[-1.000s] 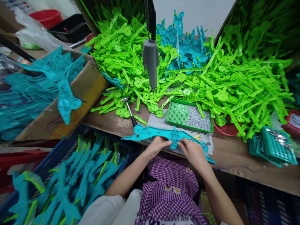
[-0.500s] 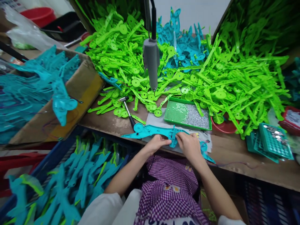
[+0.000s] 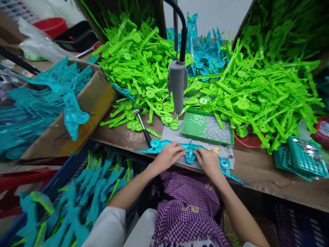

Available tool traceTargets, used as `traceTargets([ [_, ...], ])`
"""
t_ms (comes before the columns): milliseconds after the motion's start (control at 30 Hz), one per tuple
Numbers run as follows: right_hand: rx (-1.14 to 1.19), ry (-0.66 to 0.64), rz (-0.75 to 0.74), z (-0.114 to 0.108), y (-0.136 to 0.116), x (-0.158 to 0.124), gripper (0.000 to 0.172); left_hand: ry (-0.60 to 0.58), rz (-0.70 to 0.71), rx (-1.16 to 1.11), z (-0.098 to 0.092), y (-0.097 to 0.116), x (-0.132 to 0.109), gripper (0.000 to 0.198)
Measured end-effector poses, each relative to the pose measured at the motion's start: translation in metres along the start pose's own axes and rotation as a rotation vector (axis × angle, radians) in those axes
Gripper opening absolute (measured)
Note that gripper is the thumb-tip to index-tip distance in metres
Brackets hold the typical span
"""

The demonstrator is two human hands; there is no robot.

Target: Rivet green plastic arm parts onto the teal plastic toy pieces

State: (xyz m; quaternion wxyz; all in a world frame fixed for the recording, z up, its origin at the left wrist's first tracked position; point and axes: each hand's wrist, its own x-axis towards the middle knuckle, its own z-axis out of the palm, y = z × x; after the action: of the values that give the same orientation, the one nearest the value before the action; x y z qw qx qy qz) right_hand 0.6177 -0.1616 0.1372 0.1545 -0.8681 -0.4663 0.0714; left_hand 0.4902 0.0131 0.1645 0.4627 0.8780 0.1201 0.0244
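A long blue plastic part [image 3: 190,151] with a raised cross-shaped middle lies at the front edge of the bench, over a grey cloth [image 3: 167,132]. My left hand [image 3: 168,156] grips it left of the middle, fingers over its top. On the other side, my right hand [image 3: 209,162] pinches it close to the crosspiece; the fingertips are partly hidden. Right of that hand, a blue piece with a round end [image 3: 226,164] and thin wires rests on the bench edge. A hammer [image 3: 143,127] with a black handle lies to the left, its handle end near the part.
A grey electric screwdriver [image 3: 177,84] hangs above the bench. Behind are heaps of green plastic arms [image 3: 144,68]. A green tray [image 3: 205,127] holds small metal pieces. Left are a cardboard box [image 3: 95,92] of blue parts and a lower blue crate [image 3: 87,147]. Teal trays [image 3: 307,154] lie right.
My left hand has moved from the part's lower edge up over its top. The crosspiece is turned to show more of its inside. The whole view has shifted slightly.
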Motion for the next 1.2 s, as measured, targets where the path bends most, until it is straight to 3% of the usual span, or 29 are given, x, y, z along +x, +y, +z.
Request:
traceTargets([
  [67,0.005,-0.017,-0.001,0.0,0.001,0.001,0.024,-0.009,0.142,0.156,0.002,-0.001,0.01,0.025],
  [133,0.024,-0.032,0.002,0.0,0.001,0.001,0.024,-0.095,0.199,0.233,0.005,-0.005,0.02,0.021],
  [267,0.17,-0.068,0.042,-0.007,0.008,0.002,0.023,-0.181,0.157,0.195,0.002,-0.012,0.033,0.013],
  [433,0.523,-0.091,0.056,-0.016,0.02,0.007,0.021,-0.123,0.096,0.017,-0.01,-0.016,0.039,0.012],
  [533,0.44,-0.054,-0.003,-0.018,0.02,0.011,0.016,-0.055,0.047,-0.065,-0.011,-0.021,0.043,0.011],
  [733,0.311,-0.115,-0.33,-0.021,0.023,0.004,0.023,-0.011,-0.001,-0.105,-0.003,-0.024,0.049,0.008],
  [1000,0.145,-0.205,-0.423,-0.024,0.03,0.002,0.03,-0.092,-0.002,-0.171,-0.006,-0.023,0.051,0.006],
  [1200,0.104,-0.159,-0.441,-0.02,0.031,0.0,0.031,-0.096,0.025,-0.172,-0.005,-0.024,0.049,0.007],
])
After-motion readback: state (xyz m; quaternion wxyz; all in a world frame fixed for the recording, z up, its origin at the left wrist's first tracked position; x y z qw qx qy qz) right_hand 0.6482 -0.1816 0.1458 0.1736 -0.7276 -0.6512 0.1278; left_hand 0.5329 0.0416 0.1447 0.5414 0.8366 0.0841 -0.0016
